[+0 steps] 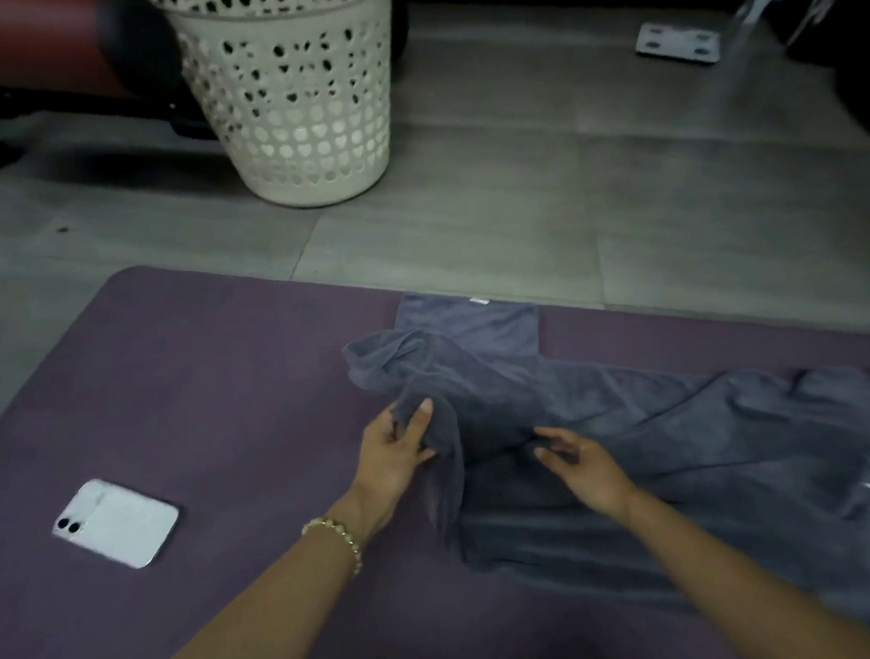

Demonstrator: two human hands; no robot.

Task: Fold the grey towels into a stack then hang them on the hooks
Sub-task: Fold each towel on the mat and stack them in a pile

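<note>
Left hand (pixel 397 447) pinches a bunched towel (pixel 611 450) at centre; right hand (pixel 584 465), fingers loosely spread, seems to touch it. One folded towel (pixel 479 326) lies at twelve o'clock on the mat (pixel 194 377). Folding barely begun; hanging remains.

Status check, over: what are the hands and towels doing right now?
Left hand pinching the loose grey towel; right hand open on it. Folded towel behind. Phone clear on the mat.
</note>
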